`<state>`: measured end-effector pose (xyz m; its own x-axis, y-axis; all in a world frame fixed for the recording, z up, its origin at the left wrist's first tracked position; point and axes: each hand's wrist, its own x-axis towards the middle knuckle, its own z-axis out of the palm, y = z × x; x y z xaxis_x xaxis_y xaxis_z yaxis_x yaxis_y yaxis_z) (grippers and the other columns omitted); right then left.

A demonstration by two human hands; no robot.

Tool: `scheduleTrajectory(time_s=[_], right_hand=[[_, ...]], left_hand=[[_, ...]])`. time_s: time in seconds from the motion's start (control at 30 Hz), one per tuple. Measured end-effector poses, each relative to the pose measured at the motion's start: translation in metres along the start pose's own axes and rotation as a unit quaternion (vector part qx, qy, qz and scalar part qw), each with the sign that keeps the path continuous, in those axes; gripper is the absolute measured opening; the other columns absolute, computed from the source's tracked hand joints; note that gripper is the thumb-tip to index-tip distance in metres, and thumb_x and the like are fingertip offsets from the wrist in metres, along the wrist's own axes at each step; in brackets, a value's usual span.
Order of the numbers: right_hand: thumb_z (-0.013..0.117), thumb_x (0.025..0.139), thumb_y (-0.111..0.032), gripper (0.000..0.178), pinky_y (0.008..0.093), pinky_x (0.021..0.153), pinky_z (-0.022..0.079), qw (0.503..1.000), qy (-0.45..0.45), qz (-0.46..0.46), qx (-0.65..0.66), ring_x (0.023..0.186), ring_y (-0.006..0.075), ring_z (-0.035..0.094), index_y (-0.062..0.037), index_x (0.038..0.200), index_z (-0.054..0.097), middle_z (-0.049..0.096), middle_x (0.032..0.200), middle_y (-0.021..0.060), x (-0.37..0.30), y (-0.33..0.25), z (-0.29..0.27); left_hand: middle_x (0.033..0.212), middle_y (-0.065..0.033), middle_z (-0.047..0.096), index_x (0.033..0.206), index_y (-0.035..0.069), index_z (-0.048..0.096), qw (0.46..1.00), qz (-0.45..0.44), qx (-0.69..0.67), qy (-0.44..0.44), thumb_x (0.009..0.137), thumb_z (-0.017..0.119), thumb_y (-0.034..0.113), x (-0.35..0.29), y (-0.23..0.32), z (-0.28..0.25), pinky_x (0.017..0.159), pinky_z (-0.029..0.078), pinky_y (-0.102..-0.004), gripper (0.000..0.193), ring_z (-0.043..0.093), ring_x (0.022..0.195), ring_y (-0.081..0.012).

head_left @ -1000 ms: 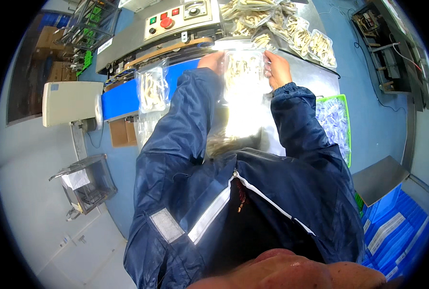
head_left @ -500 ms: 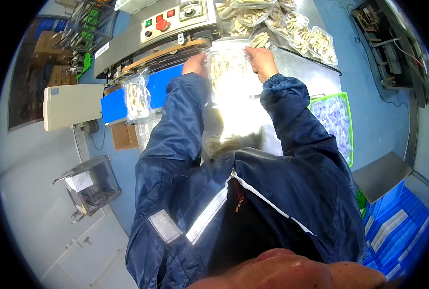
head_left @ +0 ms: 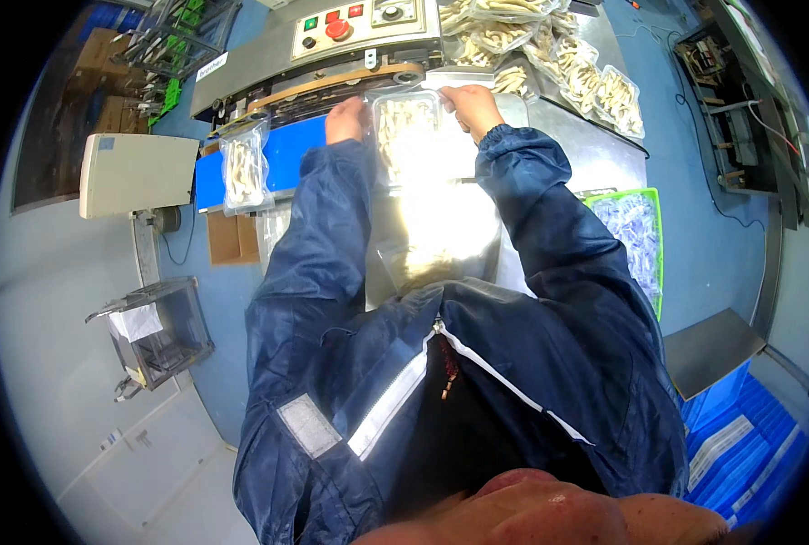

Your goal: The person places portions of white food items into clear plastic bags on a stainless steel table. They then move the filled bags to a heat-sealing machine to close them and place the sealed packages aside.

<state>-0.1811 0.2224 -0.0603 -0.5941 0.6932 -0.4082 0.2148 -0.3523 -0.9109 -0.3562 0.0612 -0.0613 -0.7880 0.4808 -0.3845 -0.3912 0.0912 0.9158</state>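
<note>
A clear plastic bag of pale, long-stemmed mushrooms (head_left: pixel 395 132) is stretched between my two hands, its upper edge close to the band sealer (head_left: pixel 332 84). My left hand (head_left: pixel 345 122) is closed at the bag's upper left corner, with part of the fingers hidden. At the upper right corner, my right hand (head_left: pixel 473 110) pinches the plastic. Strong glare washes out the lower part of the bag. Another bag of mushrooms (head_left: pixel 244 170) lies on the blue conveyor belt (head_left: pixel 285 153), left of my left arm.
Several filled bags (head_left: pixel 595 80) are heaped at the back right of the metal table (head_left: pixel 604 150). A green-rimmed crate (head_left: pixel 656 238) of clear and bluish packets stands right of my right arm. The sealer's panel carries a red button (head_left: pixel 337 30). A cardboard box (head_left: pixel 232 239) sits below the belt.
Both hands have shifted left with the held bag, toward the sealer's band. The bag on the blue belt has travelled further left. My view has turned slightly.
</note>
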Motion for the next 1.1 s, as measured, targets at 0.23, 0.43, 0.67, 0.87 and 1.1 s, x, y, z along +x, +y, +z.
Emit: scheduleTrajectory(time_s=[0.23, 0.43, 0.67, 0.87, 1.1], right_hand=[[0.057, 0.084, -0.024, 0.026, 0.0352, 0.067, 0.050, 0.991, -0.024, -0.042, -0.122, 0.071, 0.0257, 0.068, -0.0042, 0.085, 0.073, 0.070, 0.076, 0.0133, 0.004, 0.003, 0.027], [0.059, 0.083, -0.032, 0.033, 0.0363, 0.064, 0.047, 0.967, 0.035, -0.123, -0.219, 0.069, 0.0270, 0.062, -0.0019, 0.086, 0.072, 0.067, 0.078, 0.0128, 0.018, 0.015, 0.038], [0.056, 0.093, -0.036, 0.035, 0.0267, 0.048, 0.043, 0.872, -0.386, -0.018, -0.302, 0.053, 0.0140, 0.058, -0.0061, 0.082, 0.070, 0.065, 0.067, 0.0002, -0.134, -0.002, -0.020], [0.055, 0.088, -0.059, 0.068, 0.0461, 0.080, 0.051, 0.746, -0.359, 0.111, -0.550, 0.089, 0.0419, 0.065, 0.0078, 0.092, 0.070, 0.068, 0.091, 0.0287, -0.222, 0.171, -0.069], [0.068, 0.088, -0.032, 0.046, 0.0256, 0.068, 0.048, 0.979, -0.149, 0.105, -0.090, 0.079, 0.0155, 0.062, -0.0028, 0.122, 0.060, 0.065, 0.090, 0.0086, -0.224, 0.120, -0.074]], left_hand=[[0.107, -0.0088, 0.060, 0.115, 0.000, 0.054, 0.947, 0.299, 0.114, 0.002, 0.093, 0.053, -0.001, -0.160, 0.010, 0.006, 0.089, 0.046, -0.0286, 0.022, 0.058, 0.098, -0.0168], [0.088, -0.0164, 0.062, 0.104, -0.002, 0.058, 0.864, 0.275, 0.339, -0.250, 0.091, 0.056, 0.004, -0.229, -0.040, -0.003, 0.078, 0.050, -0.0343, 0.015, 0.063, 0.082, -0.0292], [0.097, -0.0242, 0.063, 0.102, -0.002, 0.059, 0.764, 0.108, 0.580, -0.260, 0.085, 0.064, 0.023, -0.196, -0.113, -0.035, 0.084, 0.048, -0.0456, 0.031, 0.060, 0.094, -0.0396], [0.085, -0.0123, 0.067, 0.087, 0.002, 0.066, 0.855, 0.044, 0.447, -0.259, 0.086, 0.068, 0.028, -0.165, -0.178, -0.047, 0.075, 0.050, -0.0366, 0.026, 0.064, 0.083, -0.0231], [0.099, -0.0049, 0.067, 0.097, 0.009, 0.057, 0.958, -0.024, 0.099, -0.267, 0.099, 0.053, 0.022, -0.179, -0.054, -0.039, 0.092, 0.046, -0.0318, 0.014, 0.062, 0.096, -0.0148]])
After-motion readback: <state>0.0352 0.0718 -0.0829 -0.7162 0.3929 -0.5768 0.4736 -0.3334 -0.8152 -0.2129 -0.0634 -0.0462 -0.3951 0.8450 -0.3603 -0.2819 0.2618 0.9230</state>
